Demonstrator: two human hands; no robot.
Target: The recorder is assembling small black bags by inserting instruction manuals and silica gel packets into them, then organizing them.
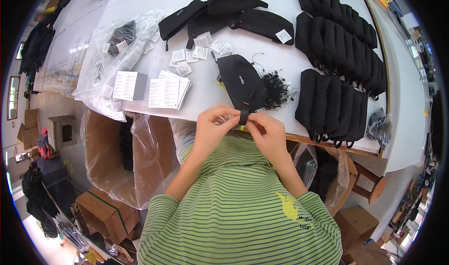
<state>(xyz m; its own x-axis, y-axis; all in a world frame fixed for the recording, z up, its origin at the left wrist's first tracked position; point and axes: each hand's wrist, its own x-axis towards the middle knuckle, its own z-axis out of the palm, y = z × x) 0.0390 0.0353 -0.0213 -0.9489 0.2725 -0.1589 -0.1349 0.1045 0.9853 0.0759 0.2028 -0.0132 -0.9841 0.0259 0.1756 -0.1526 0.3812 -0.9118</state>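
A black zippered pouch (240, 80) lies on the white table in front of me, its near end at the table edge. My left hand (218, 124) pinches the black strap loop (243, 115) at that end from the left. From the right, the fingertips of my right hand (266, 132) close on the same loop. Just right of the pouch sits a tangled heap of thin black cords (277, 91). Several small white tags (201, 53) are scattered beyond it to the left.
More black pouches (234, 1) are piled at the back, and rows of them (332, 103) stand at the right. White card stacks (130, 86) and a clear plastic bag (100, 64) are at the left. Plastic-lined cartons (149, 148) stand below the table edge, with a wooden stool (372, 188) at right.
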